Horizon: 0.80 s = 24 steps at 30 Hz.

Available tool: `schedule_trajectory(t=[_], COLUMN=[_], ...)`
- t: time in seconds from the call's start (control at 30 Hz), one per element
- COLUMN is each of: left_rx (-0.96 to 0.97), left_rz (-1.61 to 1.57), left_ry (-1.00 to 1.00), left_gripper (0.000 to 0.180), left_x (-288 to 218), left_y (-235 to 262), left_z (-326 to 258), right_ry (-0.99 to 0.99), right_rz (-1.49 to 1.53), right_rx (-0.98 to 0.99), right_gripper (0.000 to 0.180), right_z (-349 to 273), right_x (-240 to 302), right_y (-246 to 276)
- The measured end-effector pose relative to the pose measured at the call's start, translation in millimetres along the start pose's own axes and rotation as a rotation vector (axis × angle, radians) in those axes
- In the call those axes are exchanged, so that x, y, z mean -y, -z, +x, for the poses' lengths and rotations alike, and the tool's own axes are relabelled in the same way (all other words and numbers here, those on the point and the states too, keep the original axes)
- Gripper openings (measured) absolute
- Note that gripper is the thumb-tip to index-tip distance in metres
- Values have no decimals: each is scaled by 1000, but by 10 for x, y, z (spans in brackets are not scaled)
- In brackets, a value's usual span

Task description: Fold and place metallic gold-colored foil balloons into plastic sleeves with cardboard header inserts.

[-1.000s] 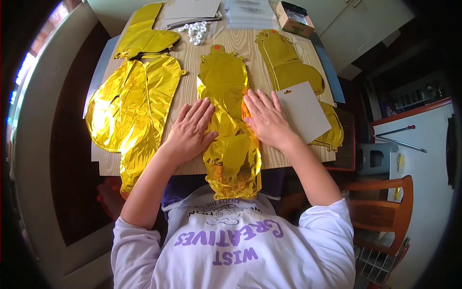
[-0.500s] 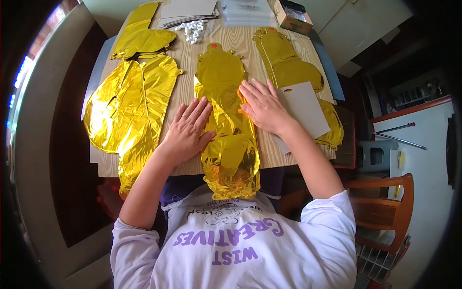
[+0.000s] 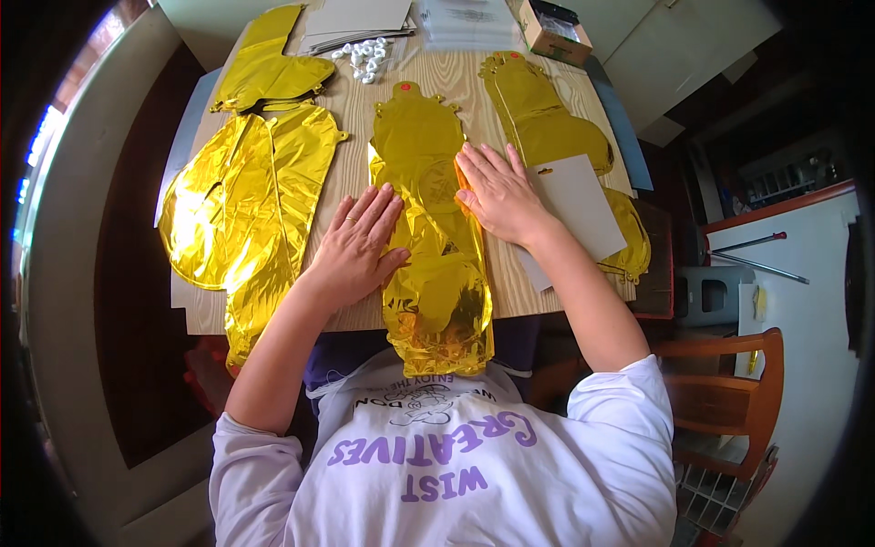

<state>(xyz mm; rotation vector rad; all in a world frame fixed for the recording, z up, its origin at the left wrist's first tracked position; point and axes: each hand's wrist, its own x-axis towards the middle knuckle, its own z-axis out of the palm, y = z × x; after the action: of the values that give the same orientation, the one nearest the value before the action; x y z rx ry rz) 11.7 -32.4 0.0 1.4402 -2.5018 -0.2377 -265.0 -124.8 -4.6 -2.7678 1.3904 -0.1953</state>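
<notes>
Middle gold foil: the gold foil (image 3: 424,196) lies on the table (image 3: 360,137), between the 2 hands, long axis running from the near edge toward the far edge; its near end hangs past the near edge, over the shirt (image 3: 428,456).
Left hand (image 3: 354,244): palm down and flat, fingers almost side by side, thumb apart; fingertips at the foil's left long edge, thumb tip over that edge.
Right hand (image 3: 499,196): palm down, fingers slightly spread, along the right long edge; it reaches nearer the table's far edge than the left hand.
Nearer hand: neither clearly; each is at its own long edge, with the foil's middle bare between them.
Beside the right hand: a pale card (image 3: 579,205), partly under the forearm and covering part of the right-side foil (image 3: 547,118), toward the table's right edge.
Toward the left edge: a wide, creased foil (image 3: 251,191), its lower part hanging past the near edge.
Hidden: the undersides of both palms; how hard they press, I cannot tell.
Hard to make out: the orange patch by the right thumb, perhaps a fold or a reflection; glare blurs the creases.
Cut off: the card stack (image 3: 351,23) at the far edge, by the top of the view.
</notes>
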Motion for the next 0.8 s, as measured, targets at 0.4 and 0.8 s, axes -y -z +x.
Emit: schedule_trajectory(t=[0.4, 0.8], left_rx=[19, -103], left_rz=[-1, 61], left_ry=[12, -66], left_gripper=[71, 53], left_x=[14, -257], left_y=[-8, 205], left_z=[1, 587], right_ry=[65, 75], right_rz=[-9, 28], right_rx=[-22, -99], right_gripper=[58, 59], right_z=[-350, -360], right_x=[154, 83], right_y=[47, -67])
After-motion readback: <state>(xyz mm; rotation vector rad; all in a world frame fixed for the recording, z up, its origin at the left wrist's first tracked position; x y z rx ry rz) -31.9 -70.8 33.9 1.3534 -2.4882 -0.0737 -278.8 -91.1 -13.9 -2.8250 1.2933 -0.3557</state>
